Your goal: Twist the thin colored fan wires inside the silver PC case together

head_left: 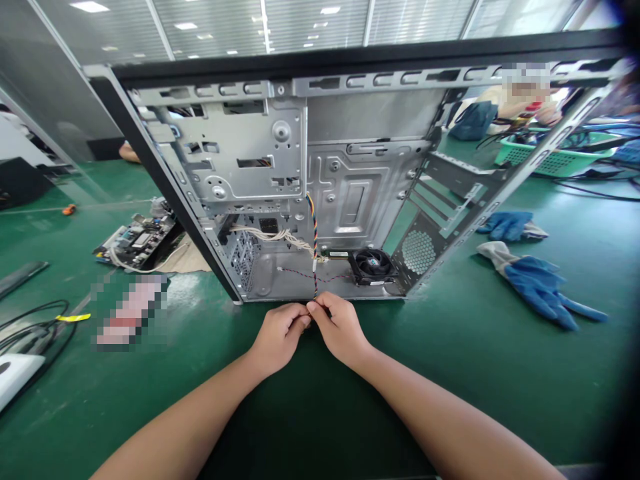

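Observation:
An open computer case (280, 65) stands upright in front of me. Just outside its lower front edge, my left hand (281, 333) and my right hand (343, 328) meet, both pinching a thin twisted cable (315, 233) of coloured wires. The cable runs down from the drive bay (250, 140) to my fingertips; its end is hidden by them. On the case floor lie a black cooling fan (374, 263) with a thin dark lead, a green memory stick (336, 254) beside it, and a bundle of white wires (280, 235) coming from the left.
A circuit board (137, 240) lies on the green table (200, 413) at left, with black cables (37, 317) nearer me. Blue work gloves (537, 283) lie at right. Behind them stands a green basket (560, 160) of cables, with a person (505, 107) across the table.

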Demonstrator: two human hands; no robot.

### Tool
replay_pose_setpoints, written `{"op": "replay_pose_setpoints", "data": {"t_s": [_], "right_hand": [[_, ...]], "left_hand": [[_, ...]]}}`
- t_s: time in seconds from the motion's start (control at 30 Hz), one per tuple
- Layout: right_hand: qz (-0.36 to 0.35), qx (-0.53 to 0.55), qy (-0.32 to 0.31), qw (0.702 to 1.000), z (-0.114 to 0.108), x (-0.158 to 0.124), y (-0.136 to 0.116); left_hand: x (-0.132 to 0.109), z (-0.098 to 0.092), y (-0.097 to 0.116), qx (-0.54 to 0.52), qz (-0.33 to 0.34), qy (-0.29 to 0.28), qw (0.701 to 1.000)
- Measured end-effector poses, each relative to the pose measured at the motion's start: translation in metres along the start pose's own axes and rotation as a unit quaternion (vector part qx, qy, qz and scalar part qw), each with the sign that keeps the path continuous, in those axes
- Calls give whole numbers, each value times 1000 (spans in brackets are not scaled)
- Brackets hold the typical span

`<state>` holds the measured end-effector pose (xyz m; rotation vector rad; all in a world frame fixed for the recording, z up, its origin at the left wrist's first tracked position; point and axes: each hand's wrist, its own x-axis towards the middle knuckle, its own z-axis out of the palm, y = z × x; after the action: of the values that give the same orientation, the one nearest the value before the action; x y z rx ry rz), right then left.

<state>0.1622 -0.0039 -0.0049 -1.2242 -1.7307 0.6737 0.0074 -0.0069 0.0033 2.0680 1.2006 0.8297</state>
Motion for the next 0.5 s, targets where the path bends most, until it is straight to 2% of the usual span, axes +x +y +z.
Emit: {"op": "replay_pose_setpoints", "data": {"t_s": [0.23,0.33,0.5], "right_hand": [[1,5,-5,1000,0,0,1],[7,6,9,1000,-1,0,0],[23,18,26,999,-1,1,0]], "left_hand": [[1,-2,-2,-64,-54,-33,996],[1,-1,0,-62,-71,-8,996],[0,1,1,-31,-45,39,998]]}}
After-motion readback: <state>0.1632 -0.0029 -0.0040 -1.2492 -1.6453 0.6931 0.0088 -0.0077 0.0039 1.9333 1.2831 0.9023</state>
